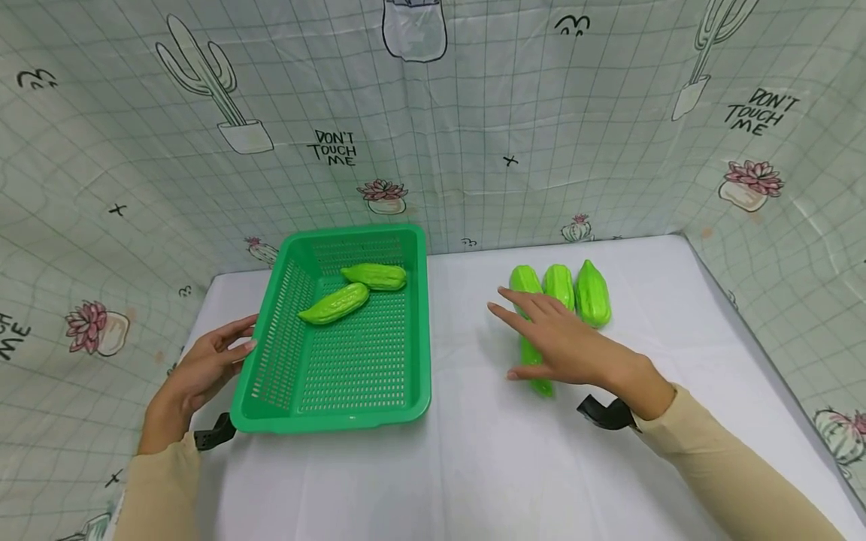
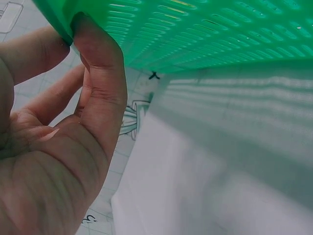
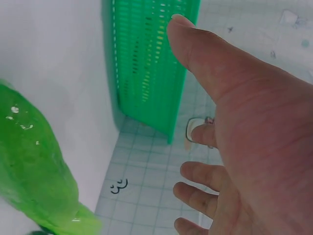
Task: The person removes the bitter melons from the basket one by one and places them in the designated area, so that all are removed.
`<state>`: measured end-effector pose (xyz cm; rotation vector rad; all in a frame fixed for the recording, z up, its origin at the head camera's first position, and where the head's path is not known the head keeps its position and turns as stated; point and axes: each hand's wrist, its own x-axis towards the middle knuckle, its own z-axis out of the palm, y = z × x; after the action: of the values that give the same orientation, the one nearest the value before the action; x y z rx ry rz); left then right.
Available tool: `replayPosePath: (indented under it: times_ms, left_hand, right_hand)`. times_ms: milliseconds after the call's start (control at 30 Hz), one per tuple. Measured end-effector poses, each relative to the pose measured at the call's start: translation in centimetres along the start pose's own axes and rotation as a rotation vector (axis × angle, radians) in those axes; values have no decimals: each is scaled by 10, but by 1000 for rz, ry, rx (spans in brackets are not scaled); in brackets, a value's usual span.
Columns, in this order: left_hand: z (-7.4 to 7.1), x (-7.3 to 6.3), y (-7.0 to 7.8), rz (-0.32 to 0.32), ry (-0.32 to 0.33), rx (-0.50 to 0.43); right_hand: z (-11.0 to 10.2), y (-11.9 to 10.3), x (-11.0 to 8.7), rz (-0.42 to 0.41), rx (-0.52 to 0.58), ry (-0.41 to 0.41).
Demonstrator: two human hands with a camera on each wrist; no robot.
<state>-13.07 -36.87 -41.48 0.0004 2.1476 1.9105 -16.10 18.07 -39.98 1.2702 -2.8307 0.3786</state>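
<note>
My left hand (image 1: 203, 368) pinches the left rim of a green slotted plastic basket (image 1: 331, 421); in the left wrist view its thumb and a bent finger (image 2: 105, 83) meet at the edge. Inside the basket lie two bright green bitter gourds, one (image 1: 375, 276) near the back and another (image 1: 334, 304) at the middle left. Over several more gourds on the table, my right hand (image 1: 575, 346) spreads its fingers and holds nothing. Three stand in a row, the rightmost gourd (image 1: 592, 294) fully visible. A nearer gourd (image 1: 539, 386) is partly hidden beneath the hand.
A white cloth covers the table (image 1: 487, 466). Behind and at both sides hangs a gridded curtain (image 1: 460, 128) printed with cacti and lettering. Black camera straps show at the left wrist (image 1: 215, 432) and right wrist (image 1: 605, 413).
</note>
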Motion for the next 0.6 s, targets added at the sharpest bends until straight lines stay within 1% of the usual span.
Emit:
replayPosePath:
  times_ms: [100, 200, 400, 600]
  left_hand:
    - [-1, -1, 0, 17, -11, 2]
    - [-2, -2, 0, 37, -25, -22]
    - [-3, -2, -2, 75, -57, -71]
    - [-2, -3, -4, 61, -45, -70]
  right_hand:
    - [-2, -1, 4, -12, -8, 3]
    - [-3, -2, 8, -27, -15, 7]
    - [-6, -5, 16, -58, 5, 10]
    - [-9, -11, 28, -74, -3, 5]
